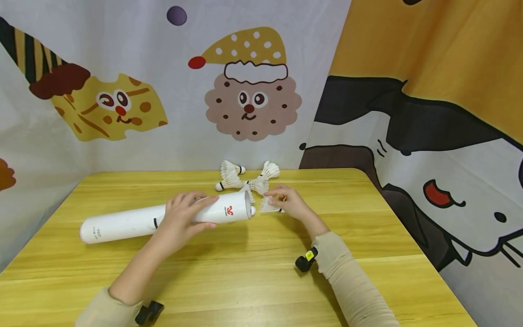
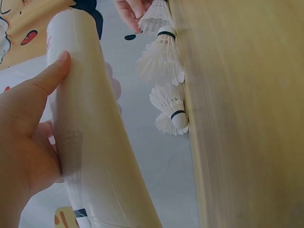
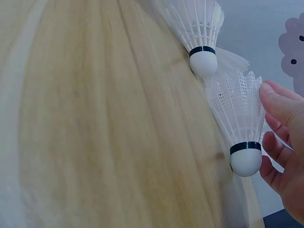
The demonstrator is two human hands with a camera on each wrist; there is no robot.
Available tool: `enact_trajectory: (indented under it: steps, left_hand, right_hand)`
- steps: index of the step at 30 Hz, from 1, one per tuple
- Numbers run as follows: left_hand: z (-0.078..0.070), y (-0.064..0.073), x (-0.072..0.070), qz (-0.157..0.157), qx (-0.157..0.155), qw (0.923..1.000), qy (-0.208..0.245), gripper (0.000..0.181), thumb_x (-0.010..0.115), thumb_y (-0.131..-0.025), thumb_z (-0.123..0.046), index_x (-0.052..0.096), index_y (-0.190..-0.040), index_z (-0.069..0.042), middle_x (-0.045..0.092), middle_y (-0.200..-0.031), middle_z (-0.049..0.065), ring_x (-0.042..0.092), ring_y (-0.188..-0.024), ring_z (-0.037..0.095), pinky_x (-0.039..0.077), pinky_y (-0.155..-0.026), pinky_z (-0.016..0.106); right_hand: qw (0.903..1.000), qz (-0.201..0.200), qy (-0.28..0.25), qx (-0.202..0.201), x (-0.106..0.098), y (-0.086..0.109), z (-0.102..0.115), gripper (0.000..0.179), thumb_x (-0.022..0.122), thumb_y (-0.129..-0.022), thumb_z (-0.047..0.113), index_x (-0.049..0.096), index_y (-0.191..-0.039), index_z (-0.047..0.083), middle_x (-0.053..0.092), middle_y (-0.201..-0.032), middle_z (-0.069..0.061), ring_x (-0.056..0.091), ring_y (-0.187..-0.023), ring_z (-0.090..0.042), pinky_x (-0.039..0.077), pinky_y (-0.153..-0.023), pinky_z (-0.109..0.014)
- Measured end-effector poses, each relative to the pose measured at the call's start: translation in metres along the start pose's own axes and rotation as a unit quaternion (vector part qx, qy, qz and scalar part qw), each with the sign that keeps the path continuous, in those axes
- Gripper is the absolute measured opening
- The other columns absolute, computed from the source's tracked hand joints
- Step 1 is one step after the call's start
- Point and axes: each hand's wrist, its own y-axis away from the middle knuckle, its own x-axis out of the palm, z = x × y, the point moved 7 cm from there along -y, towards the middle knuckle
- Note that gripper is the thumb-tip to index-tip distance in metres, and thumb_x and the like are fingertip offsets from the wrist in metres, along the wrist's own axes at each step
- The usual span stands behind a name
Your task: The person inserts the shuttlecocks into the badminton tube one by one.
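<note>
My left hand [image 1: 180, 220] grips a long white shuttlecock tube [image 1: 126, 223] around its middle, thumb along its side. The tube is tilted slightly, its round end on the right raised and facing my right hand. At the right, my right hand [image 1: 288, 202] pinches the skirt edge of a white shuttlecock [image 3: 240, 118] with thumb and fingertips. That shuttlecock lies on its side, its round cork and dark band toward me in the right wrist view. Another shuttlecock [image 3: 203, 59] lies right beside it. A white cork [image 1: 253, 210] shows just past the tube's right end.
Several more shuttlecocks [image 1: 257, 185] lie in a loose group near the back edge of the wooden table [image 1: 261, 281]. Behind the table hangs a cloth [image 1: 171, 150] with cartoon prints. Small black devices [image 1: 149, 313] sit at both wrists.
</note>
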Motion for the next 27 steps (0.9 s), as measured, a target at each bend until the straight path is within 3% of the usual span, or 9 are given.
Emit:
enact_trajectory:
  steps: [7,13,21,27]
  left_hand:
    - [0.000,0.000,0.000,0.001,-0.002,1.0000,0.000,0.066,0.081,-0.074,-0.033,0.057,-0.134,-0.021,0.053,-0.124,0.008,0.045,-0.113,0.033,0.028,-0.091,0.055]
    - [0.000,0.000,0.001,0.001,-0.002,1.0000,0.002,0.066,0.082,-0.074,-0.032,0.057,-0.134,-0.022,0.053,-0.124,0.008,0.045,-0.112,0.033,0.028,-0.091,0.054]
    - [-0.001,0.000,0.001,0.000,-0.002,1.0000,0.002,0.066,0.082,-0.074,-0.032,0.057,-0.134,-0.021,0.053,-0.124,0.009,0.045,-0.113,0.033,0.028,-0.091,0.054]
    - [0.000,0.001,0.000,0.001,-0.002,1.0000,0.002,0.066,0.081,-0.075,-0.033,0.056,-0.135,-0.022,0.053,-0.124,0.008,0.044,-0.113,0.033,0.028,-0.091,0.055]
  right_hand:
    - [0.9985,0.036,0.035,-0.023,0.007,-0.001,0.003,0.038,0.067,-0.089,0.007,0.064,-0.126,0.009,0.055,-0.103,-0.006,0.046,-0.074,-0.018,0.043,-0.061,-0.028]
    - [0.9982,0.035,0.038,-0.028,0.008,-0.002,0.007,0.037,0.067,-0.090,0.006,0.064,-0.126,0.008,0.053,-0.097,-0.006,0.044,-0.070,-0.018,0.041,-0.058,-0.028]
    - [0.9992,-0.027,0.028,-0.002,0.002,-0.002,-0.001,0.024,0.070,-0.088,0.008,0.071,-0.111,0.003,0.054,-0.090,-0.004,0.044,-0.069,-0.018,0.040,-0.058,-0.027]
    - [0.9962,-0.086,0.010,-0.005,-0.008,0.004,-0.003,0.013,0.072,-0.086,0.006,0.073,-0.097,-0.002,0.062,-0.085,-0.004,0.046,-0.065,-0.018,0.039,-0.055,-0.026]
